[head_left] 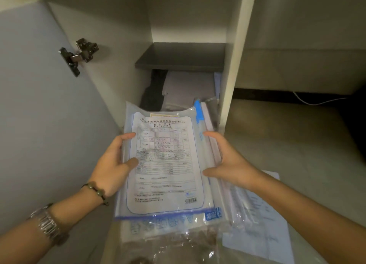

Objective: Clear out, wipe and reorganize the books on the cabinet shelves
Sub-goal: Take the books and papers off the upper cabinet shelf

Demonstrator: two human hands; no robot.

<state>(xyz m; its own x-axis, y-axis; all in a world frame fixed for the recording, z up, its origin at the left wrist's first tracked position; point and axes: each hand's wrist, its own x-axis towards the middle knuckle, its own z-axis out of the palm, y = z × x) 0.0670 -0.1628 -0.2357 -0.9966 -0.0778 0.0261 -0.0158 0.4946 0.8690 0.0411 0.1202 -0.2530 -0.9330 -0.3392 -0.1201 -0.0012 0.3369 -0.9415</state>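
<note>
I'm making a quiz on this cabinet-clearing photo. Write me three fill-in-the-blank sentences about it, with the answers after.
1. The stack of plastic document pouches is held by ____ hands.
2. The metal watch is worn on the ____ arm.
3. The hinge shows that the cabinet door stands ____.

Missing words: both; left; open

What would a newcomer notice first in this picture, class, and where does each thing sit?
First, the clear plastic zip folder holding a printed form, centre frame, gripped at its sides by the left hand and right hand. Behind it stands the open white cabinet with its dark grey shelf, and a metal hinge on the door at left.
</note>
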